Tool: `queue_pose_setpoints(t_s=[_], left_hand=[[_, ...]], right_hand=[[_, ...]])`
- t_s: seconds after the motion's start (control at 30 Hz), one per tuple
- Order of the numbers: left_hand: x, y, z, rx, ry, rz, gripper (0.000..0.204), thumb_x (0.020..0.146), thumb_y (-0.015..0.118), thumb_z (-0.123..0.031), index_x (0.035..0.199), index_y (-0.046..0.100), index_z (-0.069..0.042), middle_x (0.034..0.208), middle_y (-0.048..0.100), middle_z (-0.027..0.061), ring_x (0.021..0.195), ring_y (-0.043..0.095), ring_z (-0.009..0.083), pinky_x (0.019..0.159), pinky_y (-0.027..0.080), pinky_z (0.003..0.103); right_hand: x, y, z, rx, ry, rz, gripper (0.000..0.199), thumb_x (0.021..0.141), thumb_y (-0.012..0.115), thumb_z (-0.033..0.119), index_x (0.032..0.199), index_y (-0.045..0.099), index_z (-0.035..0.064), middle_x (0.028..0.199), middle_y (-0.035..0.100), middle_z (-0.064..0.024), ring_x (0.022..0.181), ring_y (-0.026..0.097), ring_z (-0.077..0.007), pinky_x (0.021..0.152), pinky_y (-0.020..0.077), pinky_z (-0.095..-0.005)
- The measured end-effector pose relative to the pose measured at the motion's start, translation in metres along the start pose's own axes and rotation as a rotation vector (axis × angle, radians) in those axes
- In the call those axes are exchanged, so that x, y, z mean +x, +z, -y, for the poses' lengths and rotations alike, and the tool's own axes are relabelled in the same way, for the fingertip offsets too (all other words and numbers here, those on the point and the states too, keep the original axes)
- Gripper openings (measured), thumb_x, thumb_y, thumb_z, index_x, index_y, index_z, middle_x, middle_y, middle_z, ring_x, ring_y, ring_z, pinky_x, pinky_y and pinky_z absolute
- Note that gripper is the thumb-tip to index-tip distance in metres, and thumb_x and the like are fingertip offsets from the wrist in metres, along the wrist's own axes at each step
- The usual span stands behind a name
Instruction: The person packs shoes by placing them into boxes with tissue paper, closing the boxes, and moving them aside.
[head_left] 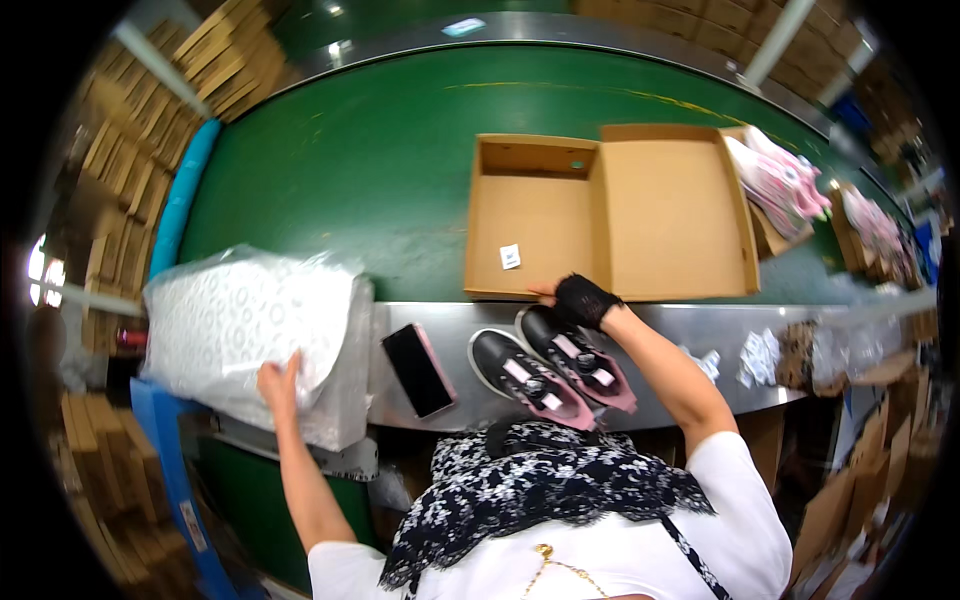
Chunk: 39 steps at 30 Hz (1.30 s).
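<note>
The patterned white paper (245,315), partly covered by clear plastic (345,425), is touched at its near right part by the left hand (280,384); two digits are seen spread, but whether a sheet is pinched cannot be told. The near wall of the open cardboard box (540,215) is reached by the right hand (586,300), in a black glove; its grip is hidden, so it cannot be told. A small white packet (510,257) is contained in the box. Nearer, black-and-pink shoes (497,358) are placed on the metal edge (460,316), with a phone (418,370) to their left.
</note>
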<state>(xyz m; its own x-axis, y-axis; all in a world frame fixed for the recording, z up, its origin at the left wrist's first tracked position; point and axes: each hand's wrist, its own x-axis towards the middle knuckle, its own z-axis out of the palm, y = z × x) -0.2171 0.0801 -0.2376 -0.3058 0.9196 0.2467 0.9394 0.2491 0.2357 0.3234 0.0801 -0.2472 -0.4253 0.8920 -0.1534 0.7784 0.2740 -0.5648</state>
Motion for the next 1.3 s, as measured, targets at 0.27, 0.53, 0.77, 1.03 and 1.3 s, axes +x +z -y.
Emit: queue_pose_setpoints(t_s=[0.27, 0.53, 0.77, 1.03, 1.3], left_hand=[[0.002, -0.077, -0.071, 0.366, 0.152, 0.569, 0.037, 0.069, 0.062, -0.037, 0.055, 0.061, -0.003, 0.054, 0.058, 0.0086, 0.053, 0.057, 0.0232, 0.054, 0.046, 0.036], [-0.051, -0.068, -0.074, -0.082, 0.219, 0.552, 0.033, 0.068, 0.068, -0.032, 0.084, 0.059, -0.004, 0.072, 0.057, 0.0111, 0.066, 0.053, 0.0216, 0.054, 0.040, 0.031], [-0.066, -0.087, -0.064, -0.519, -0.259, 0.684, 0.022, 0.079, 0.058, -0.023, 0.080, 0.060, -0.001, 0.052, 0.052, 0.0012, 0.046, 0.042, 0.0086, 0.045, 0.034, 0.026], [-0.029, -0.021, -0.049, -0.034, 0.063, 0.046, 0.018, 0.075, 0.059, -0.023, 0.078, 0.058, -0.005, 0.072, 0.054, 0.0085, 0.071, 0.051, 0.0238, 0.065, 0.037, 0.037], [0.001, -0.062, 0.011, -0.150, 0.075, -0.146, 0.019, 0.081, 0.052, -0.020, 0.080, 0.054, -0.001, 0.068, 0.055, 0.0182, 0.063, 0.055, 0.0300, 0.059, 0.041, 0.038]], right_hand=[[-0.011, -0.007, 0.021, -0.062, 0.105, -0.013, 0.034, 0.076, 0.050, 0.010, 0.109, 0.054, 0.0109, 0.093, 0.058, -0.0176, 0.086, 0.055, -0.0331, 0.075, 0.0428, -0.0403], [-0.005, 0.009, 0.025, -0.133, 0.041, -0.126, 0.031, 0.078, 0.048, 0.010, 0.109, 0.054, 0.0114, 0.092, 0.059, -0.0154, 0.087, 0.054, -0.0321, 0.076, 0.0416, -0.0404], [0.000, 0.018, 0.014, -0.155, 0.002, -0.222, 0.029, 0.080, 0.047, 0.011, 0.108, 0.055, 0.0115, 0.086, 0.060, -0.0144, 0.083, 0.054, -0.0320, 0.074, 0.0414, -0.0403], [0.005, 0.009, -0.006, -0.178, 0.035, -0.111, 0.030, 0.080, 0.047, 0.011, 0.108, 0.055, 0.0116, 0.093, 0.058, -0.0180, 0.092, 0.053, -0.0339, 0.077, 0.0426, -0.0407], [-0.002, 0.001, -0.006, -0.152, -0.083, -0.223, 0.028, 0.079, 0.047, 0.009, 0.105, 0.057, 0.0114, 0.089, 0.059, -0.0175, 0.085, 0.055, -0.0335, 0.072, 0.0433, -0.0401]])
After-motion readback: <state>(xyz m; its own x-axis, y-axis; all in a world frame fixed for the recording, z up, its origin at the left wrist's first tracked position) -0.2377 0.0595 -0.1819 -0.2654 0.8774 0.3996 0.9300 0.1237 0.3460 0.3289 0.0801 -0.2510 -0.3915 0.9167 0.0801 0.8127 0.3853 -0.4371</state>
